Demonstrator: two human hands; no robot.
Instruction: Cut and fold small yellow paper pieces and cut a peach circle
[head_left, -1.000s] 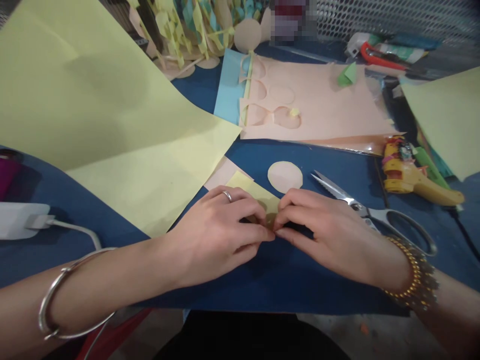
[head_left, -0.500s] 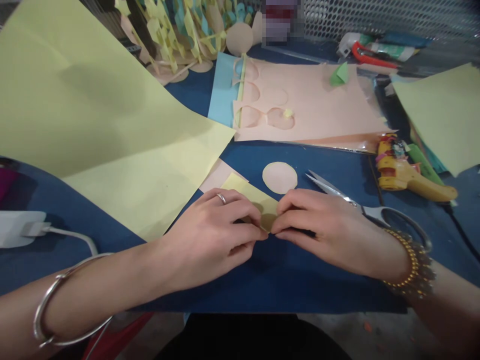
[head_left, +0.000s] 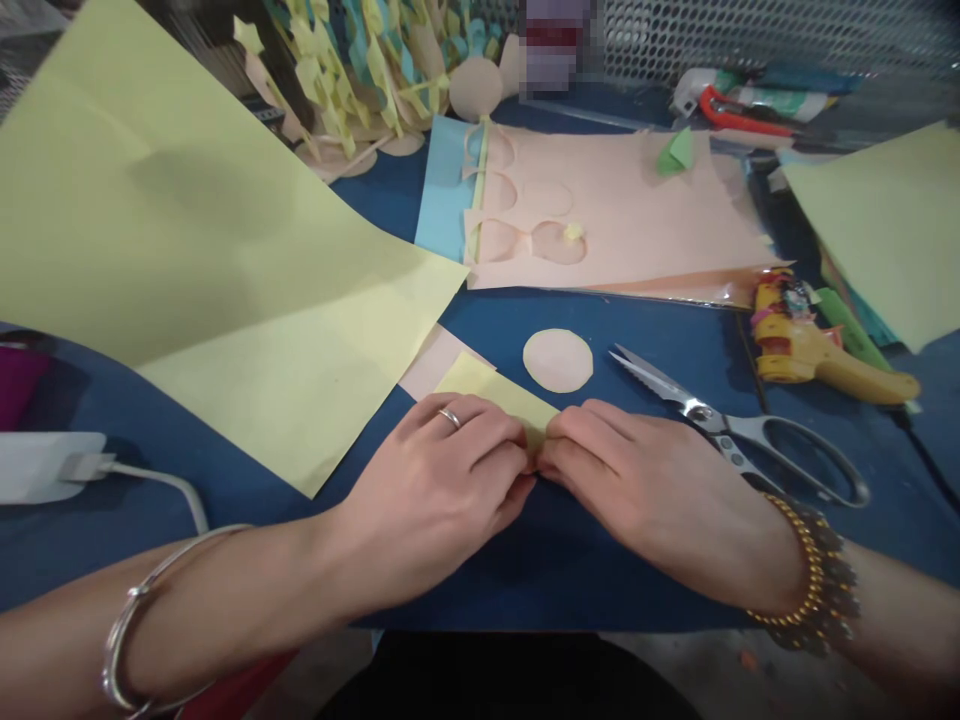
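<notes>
Between my hands lies a small piece of yellow paper (head_left: 499, 385), its near edge pinched in my fingers. My left hand (head_left: 454, 480) is closed on that edge from the left, and my right hand (head_left: 626, 475) is closed on it from the right, with the fingertips almost meeting. The fingers hide the pinched part. Partly under the yellow piece is a pale pink paper piece (head_left: 435, 362). A pink paper circle with a thin yellow rim (head_left: 558, 361) rests just beyond my right hand. Open-bladed scissors (head_left: 701, 412) lie beside that hand, handles toward my wrist.
A large yellow sheet (head_left: 300, 350) covers the left side. Cut pink sheets (head_left: 630, 210) lie at the back, with a yellow glue gun (head_left: 810, 345) to their right. Paper decorations (head_left: 337, 80) stand behind. A white charger with cable (head_left: 52, 468) sits at the left edge.
My fingers have drawn closer together on the yellow paper's near edge, and my right hand has shifted slightly toward me, uncovering more of the scissors.
</notes>
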